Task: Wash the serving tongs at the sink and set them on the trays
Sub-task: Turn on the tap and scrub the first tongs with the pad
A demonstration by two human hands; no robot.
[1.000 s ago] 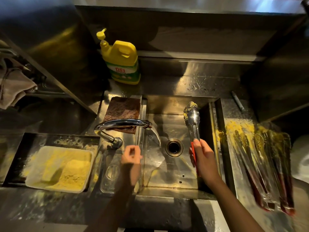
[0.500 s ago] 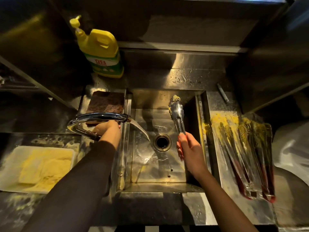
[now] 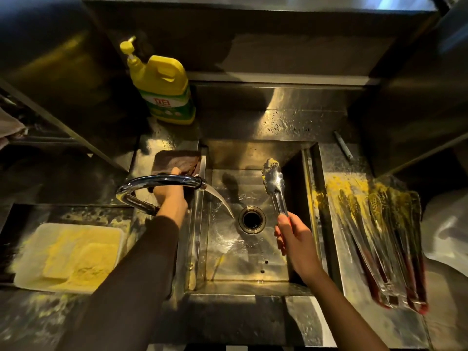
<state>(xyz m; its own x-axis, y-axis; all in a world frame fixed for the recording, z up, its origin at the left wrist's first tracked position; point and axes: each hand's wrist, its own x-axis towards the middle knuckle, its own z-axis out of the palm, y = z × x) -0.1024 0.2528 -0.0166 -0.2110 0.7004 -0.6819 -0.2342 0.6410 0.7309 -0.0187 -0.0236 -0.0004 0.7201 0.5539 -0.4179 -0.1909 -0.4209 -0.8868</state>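
Right hand (image 3: 296, 239): fingers curled round the red handle of one pair of steel serving tongs (image 3: 274, 183). The tongs point away from the hand over the steel sink basin (image 3: 253, 153), clear of the floor, with yellow crumb on the tips. One round drain (image 3: 252, 219) sits just left of that hand. Left hand (image 3: 169, 196): under the one curved chrome faucet spout (image 3: 162, 179), on the dark brown rectangular scouring pad (image 3: 177, 160). It looks to be gripping the near edge, but the fingers are partly hidden. Water stream (image 3: 222, 201) runs from the spout into the basin, between the two hands. Right of the right hand is a pile of crumb-coated red-handled tongs (image 3: 379, 249), count unclear, roughly four or five. Beyond the left hand is one yellow detergent jug (image 3: 164, 89); left of its forearm, one white tray of yellow crumb (image 3: 68, 254).
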